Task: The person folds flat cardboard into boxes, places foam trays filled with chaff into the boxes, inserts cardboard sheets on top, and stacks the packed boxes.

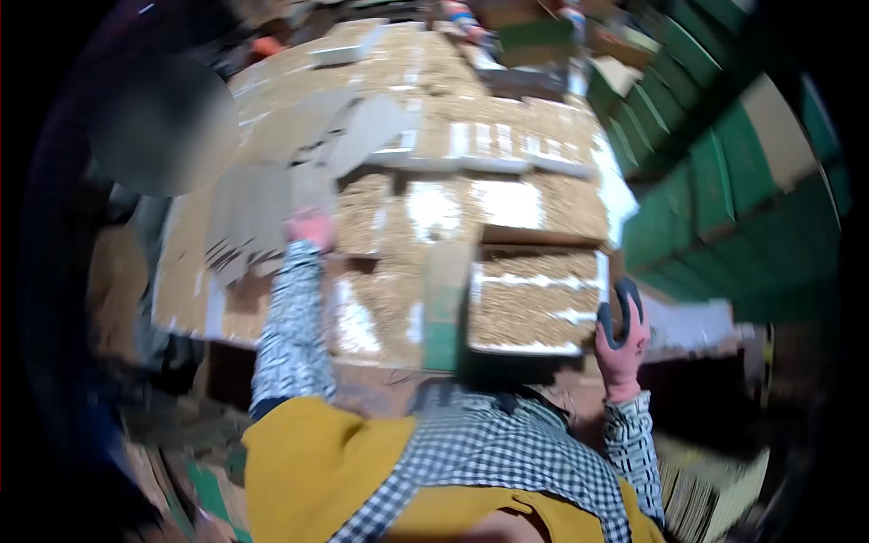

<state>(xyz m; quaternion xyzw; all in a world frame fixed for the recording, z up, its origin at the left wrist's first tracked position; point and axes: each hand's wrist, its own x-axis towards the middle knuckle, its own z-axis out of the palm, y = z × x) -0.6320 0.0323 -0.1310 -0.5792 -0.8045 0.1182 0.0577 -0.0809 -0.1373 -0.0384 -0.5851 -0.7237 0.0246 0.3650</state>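
My left hand (310, 228), in a pink glove, reaches onto a spread of thin grey cardboard pieces (249, 213). Its fingers blur into the grey, so their grip does not show. Before me, right of the middle, stands an open carton (478, 312) filled with small tan pieces in rows, with white strips between them. My right hand (623, 339), in a pink glove with dark fingertips, is at the carton's right side, thumb and fingers apart. Whether it touches the wall I cannot tell.
Tan pieces with white packing (434, 208) cover the wide table. Green cartons (711, 195) are stacked at the right. Another person's sleeved arm (466, 20) is at the far side near a green box (536, 41). A blurred round grey shape (163, 127) blocks the upper left.
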